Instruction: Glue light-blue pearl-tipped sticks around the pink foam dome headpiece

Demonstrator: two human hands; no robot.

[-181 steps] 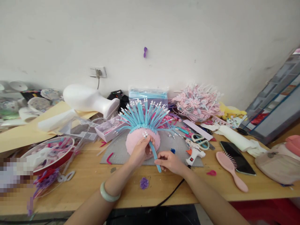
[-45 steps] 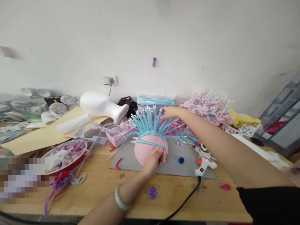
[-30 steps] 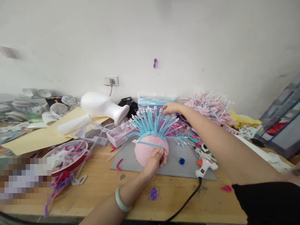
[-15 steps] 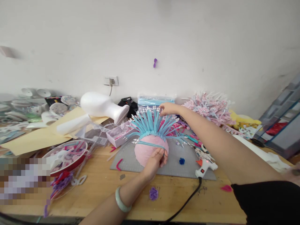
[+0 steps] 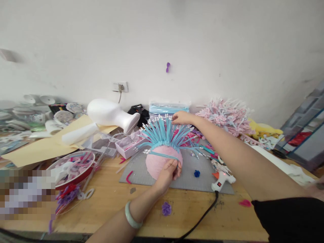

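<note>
A pink rounded dome [image 5: 158, 167], wound in fabric or yarn, sits in front of me. From its back half fans out a crown of light-blue pipe cleaners [image 5: 164, 133] tipped with white pearl beads. A light-blue pipe cleaner band [image 5: 164, 155] crosses the dome's front. My left hand [image 5: 170, 172] rests against the dome's right front, its fingers pinched on the end of that band. Over the crown's top reaches my right hand [image 5: 183, 118], fingers curled closed at the beaded tips; what they pinch is too small to make out.
The dome stands on a grey mat [image 5: 192, 182]. On its right lies a white glue gun [image 5: 222, 180] with a black cord. A white foam mannequin head [image 5: 103, 114] lies behind, left of the crown. Nearby are a red-rimmed bowl [image 5: 73, 182], a box [image 5: 126, 150] and a purple flower [image 5: 166, 209].
Both hands keep almost the same place and grip. The whole view has shifted very slightly; nothing else has visibly moved.
</note>
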